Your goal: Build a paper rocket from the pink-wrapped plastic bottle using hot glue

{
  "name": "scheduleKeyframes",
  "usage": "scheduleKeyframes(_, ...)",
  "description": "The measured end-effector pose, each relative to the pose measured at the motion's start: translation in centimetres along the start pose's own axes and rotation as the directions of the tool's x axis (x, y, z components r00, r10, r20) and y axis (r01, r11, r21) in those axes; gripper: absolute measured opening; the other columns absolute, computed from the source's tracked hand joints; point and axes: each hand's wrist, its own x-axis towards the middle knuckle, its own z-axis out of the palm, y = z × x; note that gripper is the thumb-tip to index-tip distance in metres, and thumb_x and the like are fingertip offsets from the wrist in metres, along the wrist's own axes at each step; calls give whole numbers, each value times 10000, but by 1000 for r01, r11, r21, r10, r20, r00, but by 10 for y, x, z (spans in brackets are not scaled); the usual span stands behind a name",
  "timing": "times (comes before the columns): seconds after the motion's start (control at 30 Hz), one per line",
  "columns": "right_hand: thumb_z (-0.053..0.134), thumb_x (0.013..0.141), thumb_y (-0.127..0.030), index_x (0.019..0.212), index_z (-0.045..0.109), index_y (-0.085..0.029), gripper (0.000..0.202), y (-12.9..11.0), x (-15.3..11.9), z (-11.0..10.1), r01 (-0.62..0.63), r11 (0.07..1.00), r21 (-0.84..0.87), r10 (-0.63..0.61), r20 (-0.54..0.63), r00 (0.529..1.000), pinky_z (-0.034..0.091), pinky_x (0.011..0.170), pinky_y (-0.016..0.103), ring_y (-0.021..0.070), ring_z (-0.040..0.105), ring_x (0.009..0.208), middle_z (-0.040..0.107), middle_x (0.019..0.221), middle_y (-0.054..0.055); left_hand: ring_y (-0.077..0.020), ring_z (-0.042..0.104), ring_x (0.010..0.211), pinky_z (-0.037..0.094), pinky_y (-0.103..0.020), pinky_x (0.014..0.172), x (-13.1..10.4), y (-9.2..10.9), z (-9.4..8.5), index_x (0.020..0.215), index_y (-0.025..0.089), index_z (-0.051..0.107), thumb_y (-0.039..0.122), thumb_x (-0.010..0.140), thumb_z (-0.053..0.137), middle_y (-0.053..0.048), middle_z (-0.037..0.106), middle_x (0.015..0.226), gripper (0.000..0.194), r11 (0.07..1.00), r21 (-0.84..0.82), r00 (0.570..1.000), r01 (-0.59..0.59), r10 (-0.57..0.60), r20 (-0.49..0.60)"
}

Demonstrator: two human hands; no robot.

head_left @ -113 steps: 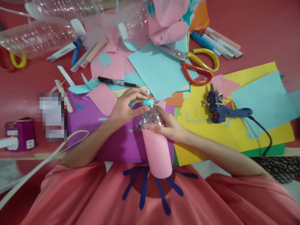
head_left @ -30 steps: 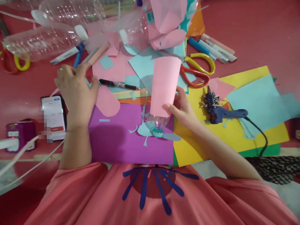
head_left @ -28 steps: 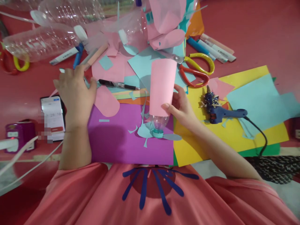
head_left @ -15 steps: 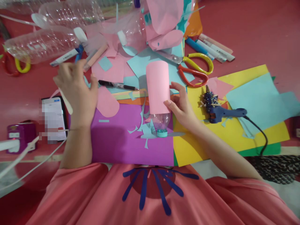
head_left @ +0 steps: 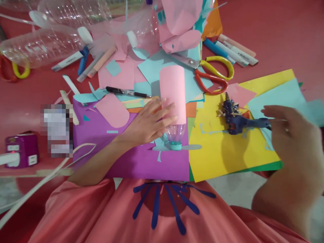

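A clear bottle (head_left: 175, 131) wrapped in pink paper (head_left: 172, 87) stands on its teal cap, over purple paper (head_left: 167, 168). My left hand (head_left: 145, 126) lies against the wrap's left side, its fingers spread. To the right, a dark blue glue gun (head_left: 236, 124) rests on yellow paper (head_left: 210, 158). My right hand (head_left: 291, 135) is at the handle end of the glue gun, blurred; whether its fingers grip the handle is hard to make out.
Scissors (head_left: 215, 69), a black pen (head_left: 128, 92) and pink and blue paper scraps lie behind the bottle. Clear bottles (head_left: 45, 44) fill the back left. A phone (head_left: 58, 130) and a purple power adapter (head_left: 22, 150) with a white cable are at left. Markers (head_left: 227, 50) lie back right.
My left hand has come right and down onto the pink wrap. My right hand has left the wrap and moved right to the glue gun's handle.
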Motion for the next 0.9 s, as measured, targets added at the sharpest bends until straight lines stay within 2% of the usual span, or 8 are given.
scheduleKeyframes(0.13, 518, 809, -276, 1388, 580, -264, 583, 25, 3, 12, 203, 969, -142, -164, 244, 956, 530, 996, 559, 378, 644, 1196, 704, 1256, 176, -282, 362, 1515, 286, -585, 1235, -2, 4, -2, 1529, 376, 368, 289, 1051, 361, -69, 490, 1560, 486, 998, -11, 997, 64, -63, 49)
scheduleKeyframes(0.23, 547, 813, -225, 1326, 612, -237, 518, 18, 7, 19, 247, 944, -217, -178, 297, 938, 510, 1002, 539, 399, 627, 1145, 677, 1198, 226, -333, 334, 1527, 266, -649, 1222, -3, 10, -1, 1521, 435, 393, 361, 1044, 399, -42, 483, 1567, 482, 987, 1, 980, 163, -162, 112)
scheduleKeyframes(0.33, 581, 757, -156, 1222, 629, -256, 478, 10, 11, 20, 217, 954, -208, -151, 292, 944, 515, 960, 538, 403, 644, 1051, 698, 1049, 215, -345, 331, 1523, 346, -615, 1192, -3, 14, 0, 1525, 430, 398, 402, 1045, 395, -46, 445, 1595, 480, 983, 26, 976, 184, -185, 118)
scheduleKeyframes(0.5, 674, 710, -194, 928, 639, -288, 240, -1, 5, 12, 76, 995, 61, -85, 161, 983, 539, 777, 424, 307, 684, 839, 734, 944, 123, -333, 475, 1424, 493, -499, 1080, -1, 16, -3, 1520, 337, 430, 344, 1052, 372, -128, 460, 1573, 471, 986, 69, 984, 155, -160, 81)
scheduleKeyframes(0.6, 731, 714, -323, 802, 657, -261, 131, -23, 0, 12, -57, 964, 261, 25, 123, 992, 464, 555, 354, 208, 552, 570, 665, 693, 50, -298, 553, 1354, 524, -450, 1042, -1, 16, -4, 1512, 296, 440, 354, 1060, 352, -172, 451, 1563, 464, 989, 55, 987, 135, -140, 82)
scheduleKeyframes(0.7, 745, 674, -416, 677, 641, -233, 211, -58, 0, 19, -155, 891, 426, 62, 224, 973, 457, 495, 331, 210, 593, 562, 652, 599, 44, -290, 581, 1316, 556, -429, 983, -3, 16, -2, 1514, 315, 423, 396, 1063, 324, -172, 416, 1577, 470, 985, 67, 985, 156, -161, 68)
scheduleKeyframes(0.8, 739, 692, -421, 822, 669, -235, 237, -92, 3, 32, -217, 730, 648, -29, 347, 937, 541, 562, 341, 217, 681, 603, 703, 618, 13, -315, 560, 1334, 557, -447, 973, -5, 17, 1, 1522, 319, 414, 416, 1058, 326, -183, 383, 1589, 483, 986, 57, 985, 158, -162, 58)
scheduleKeyframes(0.9, 766, 709, -418, 781, 641, -248, 223, -111, 4, 47, -221, 644, 732, -129, 389, 912, 494, 480, 297, 213, 700, 639, 739, 698, 15, -334, 526, 1365, 539, -469, 1009, -5, 17, 1, 1529, 305, 417, 418, 1054, 340, -190, 374, 1586, 494, 988, 33, 986, 150, -152, 66)
